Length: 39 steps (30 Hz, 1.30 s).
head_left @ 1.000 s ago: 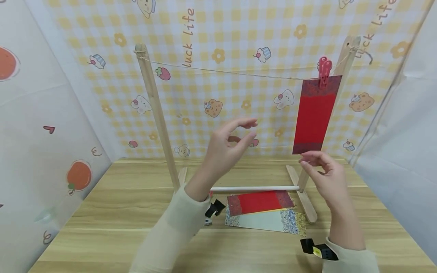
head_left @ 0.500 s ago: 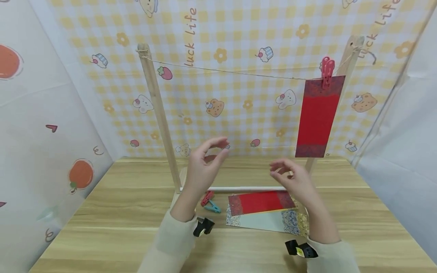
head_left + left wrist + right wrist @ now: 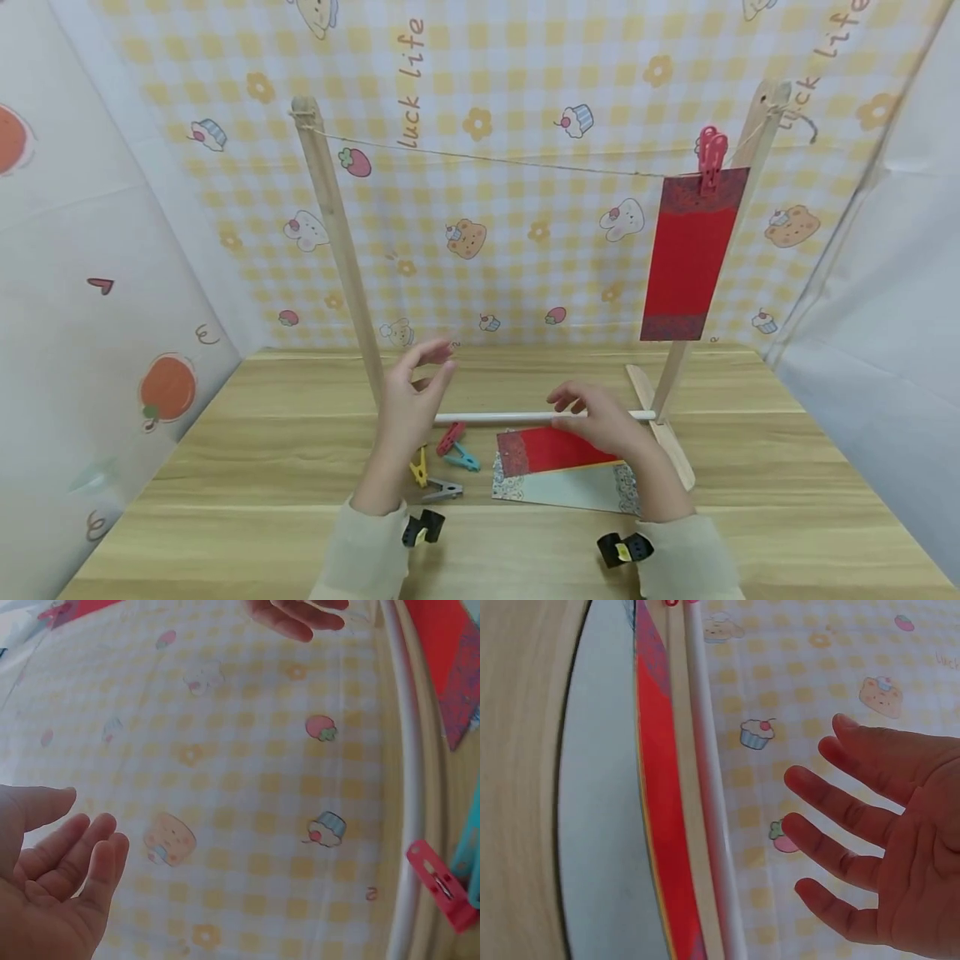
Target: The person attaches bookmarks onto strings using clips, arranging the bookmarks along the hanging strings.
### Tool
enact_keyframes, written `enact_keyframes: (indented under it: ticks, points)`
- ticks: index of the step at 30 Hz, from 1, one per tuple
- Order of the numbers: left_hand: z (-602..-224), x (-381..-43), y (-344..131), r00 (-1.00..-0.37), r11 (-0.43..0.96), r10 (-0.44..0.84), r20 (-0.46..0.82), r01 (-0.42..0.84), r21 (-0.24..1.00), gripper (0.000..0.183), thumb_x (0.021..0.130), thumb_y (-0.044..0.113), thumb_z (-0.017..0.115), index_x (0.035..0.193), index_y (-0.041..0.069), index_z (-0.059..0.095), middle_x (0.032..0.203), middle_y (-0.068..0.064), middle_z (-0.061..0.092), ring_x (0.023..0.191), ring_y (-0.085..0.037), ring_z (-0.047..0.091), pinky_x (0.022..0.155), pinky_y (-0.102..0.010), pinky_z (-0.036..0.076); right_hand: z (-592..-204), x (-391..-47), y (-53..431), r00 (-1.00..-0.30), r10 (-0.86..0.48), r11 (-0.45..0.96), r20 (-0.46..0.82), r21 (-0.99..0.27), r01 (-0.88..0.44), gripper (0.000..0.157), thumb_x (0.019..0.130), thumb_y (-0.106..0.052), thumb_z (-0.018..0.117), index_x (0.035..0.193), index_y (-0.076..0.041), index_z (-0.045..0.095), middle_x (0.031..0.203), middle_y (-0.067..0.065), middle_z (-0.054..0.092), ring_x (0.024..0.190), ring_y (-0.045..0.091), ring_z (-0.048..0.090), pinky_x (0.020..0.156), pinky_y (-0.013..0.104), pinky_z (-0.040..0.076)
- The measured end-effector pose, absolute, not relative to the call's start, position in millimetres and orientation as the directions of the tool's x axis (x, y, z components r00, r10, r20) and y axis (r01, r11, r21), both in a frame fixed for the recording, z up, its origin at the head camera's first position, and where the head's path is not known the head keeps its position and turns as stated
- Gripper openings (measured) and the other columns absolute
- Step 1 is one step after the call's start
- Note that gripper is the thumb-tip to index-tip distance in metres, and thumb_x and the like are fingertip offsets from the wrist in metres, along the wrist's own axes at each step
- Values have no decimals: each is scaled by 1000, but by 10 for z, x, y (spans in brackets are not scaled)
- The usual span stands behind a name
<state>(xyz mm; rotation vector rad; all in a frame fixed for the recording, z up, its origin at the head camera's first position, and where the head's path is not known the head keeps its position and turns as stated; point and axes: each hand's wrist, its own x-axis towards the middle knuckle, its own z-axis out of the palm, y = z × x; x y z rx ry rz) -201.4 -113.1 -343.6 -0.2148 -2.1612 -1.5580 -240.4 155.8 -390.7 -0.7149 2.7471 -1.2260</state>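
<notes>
My left hand (image 3: 411,400) hovers over the table near the left post, fingers loosely bent and holding nothing. Below and beside it lie a red clothespin (image 3: 451,438), a teal clothespin (image 3: 462,457), a yellow clothespin (image 3: 420,468) and a grey clothespin (image 3: 444,489). My right hand (image 3: 597,419), relaxed with nothing in it, is over a red card (image 3: 555,450) with dark patterned ends. That card lies on a pale card (image 3: 570,490) with lacy ends. Another red card (image 3: 687,257) hangs from the string, gripped by a pink clothespin (image 3: 711,162).
A string (image 3: 480,157) runs between a left wooden post (image 3: 337,225) and a right wooden post (image 3: 670,379). A white rod (image 3: 498,417) joins the posts low down. Behind stands a yellow checked cloth (image 3: 510,250); the wood-grain table (image 3: 247,467) spreads in front.
Both hands have come down and to the left, away from the hanging card. The left hand's move has uncovered the clothespins on the table; the right hand now covers part of the cards.
</notes>
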Motion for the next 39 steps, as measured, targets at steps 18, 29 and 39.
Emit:
enact_keyframes:
  ticks: [18, 29, 39]
  points:
    - [-3906, -2204, -1341, -966, 506, -84, 246, 172, 845, 24, 91, 10, 71, 113, 2, 68, 107, -14, 69, 100, -27, 66, 83, -34, 56, -4136, -2393, 1445, -864, -503, 555, 18, -760, -339, 24, 91, -3, 67, 115, -2, 67, 116, 15, 69, 111, 35, 62, 98, 53, 52]
    - [-4031, -2221, -1353, -989, 546, -25, 147, 110, 830, 24, 92, 6, 68, 114, -3, 68, 105, -14, 72, 97, -28, 66, 81, -37, 56, -4169, -2421, 1412, -843, -538, 574, -1, -732, -366, 27, 88, 2, 68, 115, -2, 67, 118, 15, 68, 113, 33, 60, 102, 54, 48]
    - [-4115, -2215, -1379, -996, 590, 20, 82, 78, 804, 23, 91, 7, 69, 112, -3, 69, 109, -16, 71, 98, -28, 67, 81, -38, 58, -4140, -2352, 1387, -873, -471, 676, -126, -688, -265, 35, 85, -4, 75, 118, -11, 68, 122, 8, 64, 110, 25, 54, 98, 49, 49]
